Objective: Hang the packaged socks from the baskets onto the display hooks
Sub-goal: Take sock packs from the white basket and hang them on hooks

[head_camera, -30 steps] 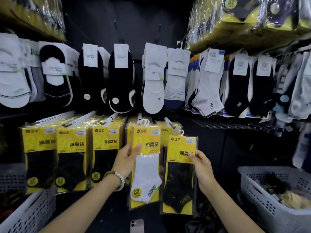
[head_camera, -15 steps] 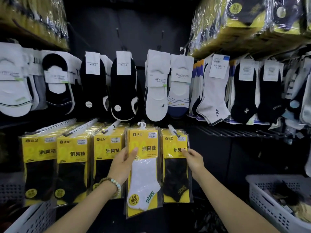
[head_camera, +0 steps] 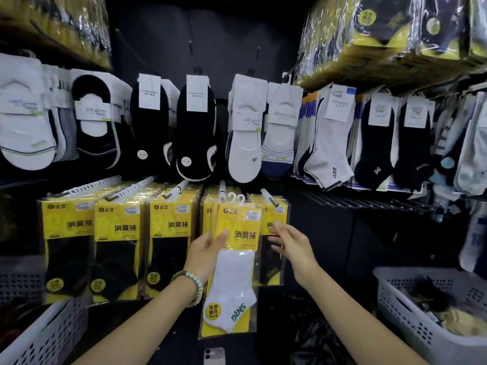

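Note:
My left hand [head_camera: 207, 250] grips the left edge of a yellow pack with a white sock [head_camera: 234, 270], held in front of the lower row of hooks, its white hangers near a hook tip [head_camera: 222, 192]. Just to the right, my right hand [head_camera: 288, 242] hovers with its fingers spread and nothing in it, in front of a black-sock pack [head_camera: 272, 248] that hangs on the rightmost hook [head_camera: 268, 197]. Three more hooks to the left carry stacks of yellow black-sock packs [head_camera: 118, 248].
A white basket [head_camera: 411, 320] with more packs sits at the lower right, another white basket [head_camera: 50, 335] at the lower left. Loose socks hang in a row above [head_camera: 195, 127]. Wrapped bundles fill the upper shelves [head_camera: 382, 35]. A phone [head_camera: 214, 355] lies at the bottom.
My right hand hung the black-sock pack on the rightmost hook and has let go of it, pulling back with its fingers apart. My left hand has kept hold of the white-sock pack.

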`<action>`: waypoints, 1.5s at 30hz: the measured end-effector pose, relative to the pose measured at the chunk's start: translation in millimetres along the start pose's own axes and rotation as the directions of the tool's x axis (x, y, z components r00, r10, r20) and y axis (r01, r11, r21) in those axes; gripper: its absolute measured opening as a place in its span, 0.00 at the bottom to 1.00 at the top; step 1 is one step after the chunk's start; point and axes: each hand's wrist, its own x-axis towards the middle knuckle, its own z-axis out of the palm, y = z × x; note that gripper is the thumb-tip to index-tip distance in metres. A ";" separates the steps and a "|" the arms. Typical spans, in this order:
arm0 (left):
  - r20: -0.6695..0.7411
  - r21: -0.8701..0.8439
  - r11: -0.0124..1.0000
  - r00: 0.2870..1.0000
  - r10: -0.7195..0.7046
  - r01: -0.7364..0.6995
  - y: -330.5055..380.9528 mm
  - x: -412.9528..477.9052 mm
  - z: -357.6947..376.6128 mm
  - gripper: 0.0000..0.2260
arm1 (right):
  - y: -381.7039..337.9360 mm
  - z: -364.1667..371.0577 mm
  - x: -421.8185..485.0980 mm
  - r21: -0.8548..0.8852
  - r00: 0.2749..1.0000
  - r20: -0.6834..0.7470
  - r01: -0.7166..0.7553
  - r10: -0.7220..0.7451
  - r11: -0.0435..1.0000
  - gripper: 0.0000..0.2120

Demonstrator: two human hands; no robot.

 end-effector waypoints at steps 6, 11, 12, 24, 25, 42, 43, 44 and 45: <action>-0.045 -0.083 0.996 0.998 -0.037 0.033 1.7 -11.1 23.9 0.06 | -4.5 15.5 -27.2 0.061 0.996 0.055 0.071 -0.074 0.996 0.11; -0.004 -0.073 0.997 1.000 -0.028 0.027 8.8 -12.9 22.5 0.08 | 0.7 6.5 -27.4 0.128 0.997 0.018 0.071 -0.074 0.989 0.09; -0.032 -0.032 0.999 0.999 -0.014 0.013 9.9 -11.4 19.9 0.11 | 2.3 3.0 -25.9 0.127 0.998 -0.002 0.057 -0.057 0.990 0.08; -0.140 0.227 0.966 0.977 0.158 -0.124 8.8 12.6 -12.9 0.13 | 1.5 -31.4 23.5 -0.009 0.986 -0.138 0.094 -0.095 0.995 0.07; -0.139 0.216 0.968 0.977 0.163 -0.131 10.6 13.6 -12.4 0.13 | -0.7 -29.6 29.0 -0.013 0.988 -0.108 0.108 -0.109 0.994 0.07; -0.079 0.170 0.975 0.985 0.156 -0.141 -4.5 22.5 -10.3 0.10 | 42.2 -23.5 69.8 -0.088 0.937 -0.345 -0.094 0.059 0.992 0.10; -0.081 0.173 0.975 0.985 0.155 -0.139 -5.8 22.0 -10.4 0.13 | 44.7 -26.9 66.2 -0.103 0.930 -0.361 -0.107 0.063 0.989 0.09; -0.083 0.182 0.974 0.985 0.151 -0.134 -7.2 21.5 -10.8 0.16 | 46.1 -30.2 62.5 -0.111 0.924 -0.377 -0.114 0.064 0.987 0.08; -0.075 0.191 0.973 0.987 0.142 -0.125 -8.8 21.4 -10.9 0.17 | 46.4 -33.2 58.7 -0.118 0.922 -0.382 -0.111 0.058 0.987 0.08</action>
